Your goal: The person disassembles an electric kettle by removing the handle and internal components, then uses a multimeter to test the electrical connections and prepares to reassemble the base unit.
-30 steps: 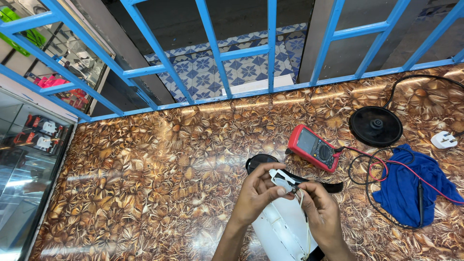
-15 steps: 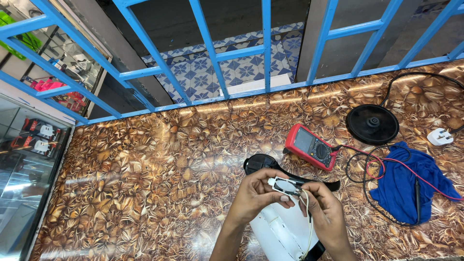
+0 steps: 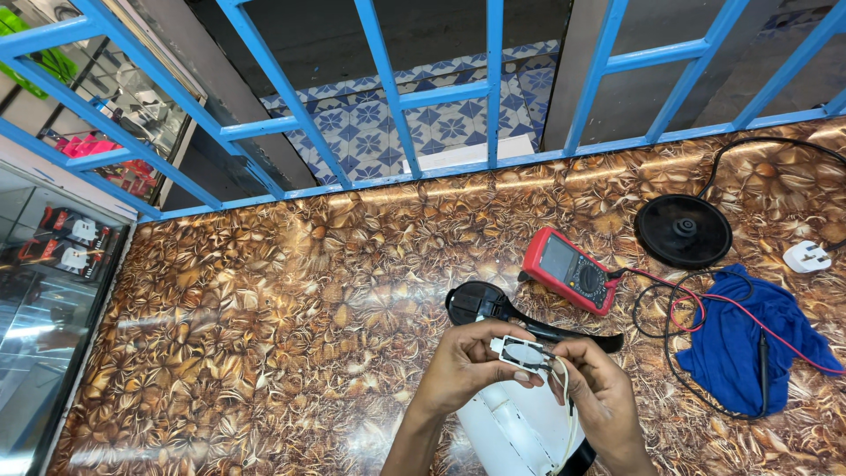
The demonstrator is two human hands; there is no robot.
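The left hand (image 3: 463,370) and the right hand (image 3: 599,397) are meeting low in the head view, above a white appliance body (image 3: 515,432) that is lying on the counter (image 3: 264,335) directly beneath them. Between the two hands sits a small white component (image 3: 520,353), a flat rectangular piece with a grey centre. The left grip is closing on it: the thumb is pressing along its near edge while the fingers are wrapping behind. The right grip is pinching its right end, with thin white wires (image 3: 564,397) trailing down from that end past the right palm toward the appliance body. The long axis of the component is running roughly left to right, tilted slightly down toward the right hand, so each hand is holding one end and neither is nearer than the other. Just beyond the hands, a black handle piece (image 3: 493,308) is lying on the counter, its long arm pointing right. Farther right, a red multimeter (image 3: 568,271) is resting face up, with red and black test leads (image 3: 679,304) looping toward a blue cloth (image 3: 740,339). A round black base (image 3: 683,231) and a white plug (image 3: 806,256) are sitting near the right edge, well apart from both hands. A blue metal railing (image 3: 397,97) is bordering the far side of the counter.
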